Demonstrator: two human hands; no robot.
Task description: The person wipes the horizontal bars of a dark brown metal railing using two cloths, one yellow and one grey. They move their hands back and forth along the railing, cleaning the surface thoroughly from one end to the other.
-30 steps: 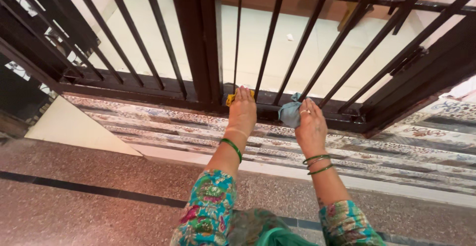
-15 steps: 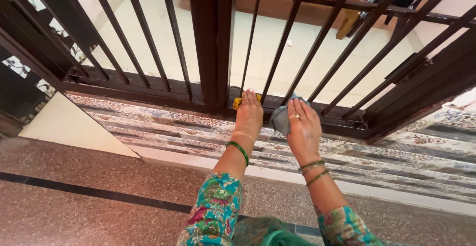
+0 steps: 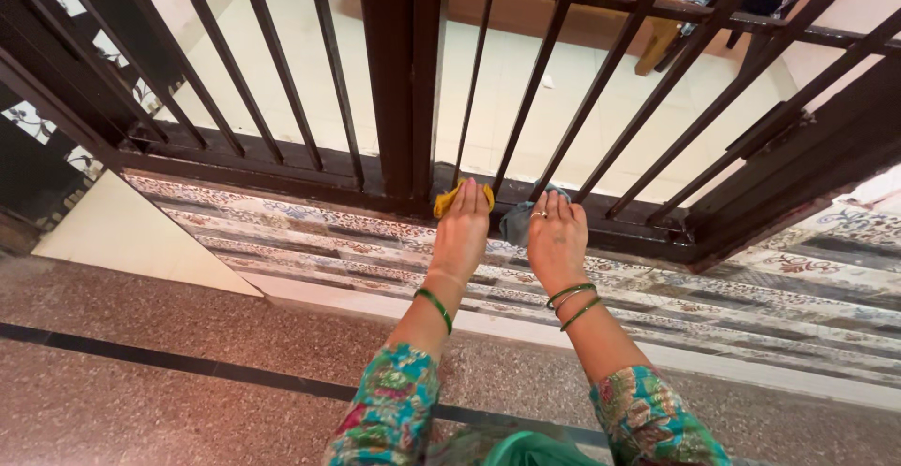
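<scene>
Yellow cloth (image 3: pixel 457 196): one, crumpled, at centre frame on the bottom rail (image 3: pixel 282 161) of the dark metal grille, pressed under the fingers of your left hand (image 3: pixel 460 231), which lies flat over it. Grey-blue cloth (image 3: pixel 517 224): one, bunched, just right of it, gripped under your right hand (image 3: pixel 556 236). Both hands touch the rail. Beyond the bars, at upper frame, one wooden bench (image 3: pixel 554 1) carries clothes.

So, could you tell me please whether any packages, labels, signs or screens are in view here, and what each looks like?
None in view: no package, label, sign or screen.
Left hand: presses a yellow cloth at the base of the dark gate.
Right hand: on a grey-blue cloth beside it.
</scene>
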